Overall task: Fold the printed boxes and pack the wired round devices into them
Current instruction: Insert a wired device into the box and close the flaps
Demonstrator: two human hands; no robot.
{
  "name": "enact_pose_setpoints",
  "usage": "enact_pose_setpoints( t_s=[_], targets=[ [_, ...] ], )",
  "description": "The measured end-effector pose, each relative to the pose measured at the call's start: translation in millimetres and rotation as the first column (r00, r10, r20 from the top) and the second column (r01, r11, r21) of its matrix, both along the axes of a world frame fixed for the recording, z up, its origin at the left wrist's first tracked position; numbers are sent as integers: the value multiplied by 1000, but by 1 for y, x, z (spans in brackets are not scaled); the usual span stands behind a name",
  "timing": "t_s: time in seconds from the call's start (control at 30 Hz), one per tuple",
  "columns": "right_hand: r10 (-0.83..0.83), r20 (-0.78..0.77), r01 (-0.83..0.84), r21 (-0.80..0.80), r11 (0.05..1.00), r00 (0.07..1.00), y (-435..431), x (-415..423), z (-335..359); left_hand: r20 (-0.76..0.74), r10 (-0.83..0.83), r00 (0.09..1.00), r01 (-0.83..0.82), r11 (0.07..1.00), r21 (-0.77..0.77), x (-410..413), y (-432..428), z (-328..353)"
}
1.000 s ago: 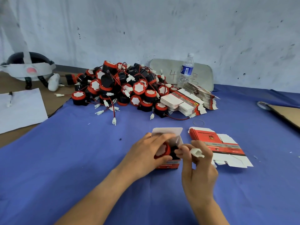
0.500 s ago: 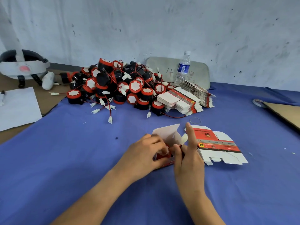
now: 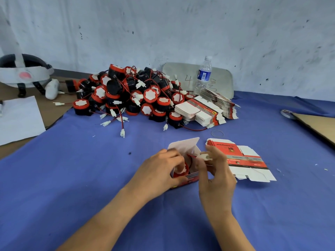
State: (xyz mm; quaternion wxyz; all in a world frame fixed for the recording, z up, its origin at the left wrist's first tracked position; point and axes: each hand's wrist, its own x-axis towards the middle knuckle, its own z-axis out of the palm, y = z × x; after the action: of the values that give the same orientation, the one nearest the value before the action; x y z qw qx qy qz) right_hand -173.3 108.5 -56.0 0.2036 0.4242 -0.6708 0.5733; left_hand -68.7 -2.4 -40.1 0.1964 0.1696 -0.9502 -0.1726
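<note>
Half a sec ago the R hand (image 3: 215, 176) had one finger stuck straight up & the plug sat loose by the flap. Now its fingers (image 3: 211, 153) pinch the white plug (image 3: 204, 157) again, just right of the box's open top. A sec ago we saw more of the device under the L hand (image 3: 159, 171); now it sits lower in the box (image 3: 188, 178). So we think the round part is in, & only the wire & plug are left to tuck in before the lid shuts.

L hand: its fingers curl round the left side of the box & hold it down on the blue surface (image 3: 90, 178). The fingertips reach into the open top & touch the device (image 3: 178, 172).

Where: the box is near us, mid scene, between the 2 hands.

Which way: the box opening faces up. The lid flap (image 3: 183, 146) stands up on the far side. The device's white round face looks up, tipped a bit to us. It's round, so we see no long side. The plug's long side runs left-right, approx level, w/ the red wire (image 3: 191, 156) going from it down into the box. The box's own long side: we can't tell, hands cover too much.

Just right of the R hand lie flat boxes (image 3: 250, 160), not folded yet. Far back sits the big pile (image 3: 126, 95) of devices & a stack (image 3: 199, 111) of more flats. Lots left to pack.
</note>
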Motion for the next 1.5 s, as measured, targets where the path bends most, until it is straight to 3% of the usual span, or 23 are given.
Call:
enact_pose_setpoints(
  t_s=[0.13, 0.3, 0.5, 0.57, 0.67, 0.73, 0.8, 1.03, 1.17, 1.27, 1.4, 1.5],
  targets=[
    [-16, -146, 34, 121, 992, 989, 0, -5, -6, -10, 6, 1000, -6, 1000, 15, -1, 0, 0],
    [-3, -175, 37, 189, 981, 985, 2, -3, -2, -4, 9, 1000, -9, 1000, 11, -1, 0, -1],
    [-13, -52, 30, 349, 937, 999, 11, -15, 19, 6, 24, 1000, -24, 1000, 4, -1, 0, -2],
    [-14, -16, 20, 504, 863, 1000, 13, -17, 31, 26, 22, 999, -22, 1000, -10, -1, 1, -2],
    [26, -118, 72, 754, 653, 993, 3, -24, 49, 54, 21, 998, -21, 1000, 0, -3, 4, -1],
    [102, -197, 113, 837, 536, 975, -9, -24, 61, 77, 28, 997, -29, 1000, 10, -5, 4, 0],
    [143, -228, 129, 858, 498, 963, -21, -22, 67, 89, 41, 995, -41, 999, 5, -5, 3, 1],
    [161, -337, 210, 826, 523, 928, -28, -14, 58, 17, 53, 998, -53, 998, -17, -6, -1, -3],
    [72, -162, 88, 798, 596, 984, -26, -10, 43, -108, 21, 994, -18, 999, 33, -4, -2, -8],
    [89, -166, 95, 845, 527, 982, -29, -10, 32, -180, 4, 984, 12, 996, 88, -7, -4, -13],
    [110, -4, -57, 836, 546, 994, -30, -5, 29, -230, -24, 973, 80, 968, 237, -9, -3, -21],
    [128, 0, -73, 823, 564, 992, -25, -6, 24, -325, -34, 945, 140, 941, 307, -10, -1, -25]
  ],
)
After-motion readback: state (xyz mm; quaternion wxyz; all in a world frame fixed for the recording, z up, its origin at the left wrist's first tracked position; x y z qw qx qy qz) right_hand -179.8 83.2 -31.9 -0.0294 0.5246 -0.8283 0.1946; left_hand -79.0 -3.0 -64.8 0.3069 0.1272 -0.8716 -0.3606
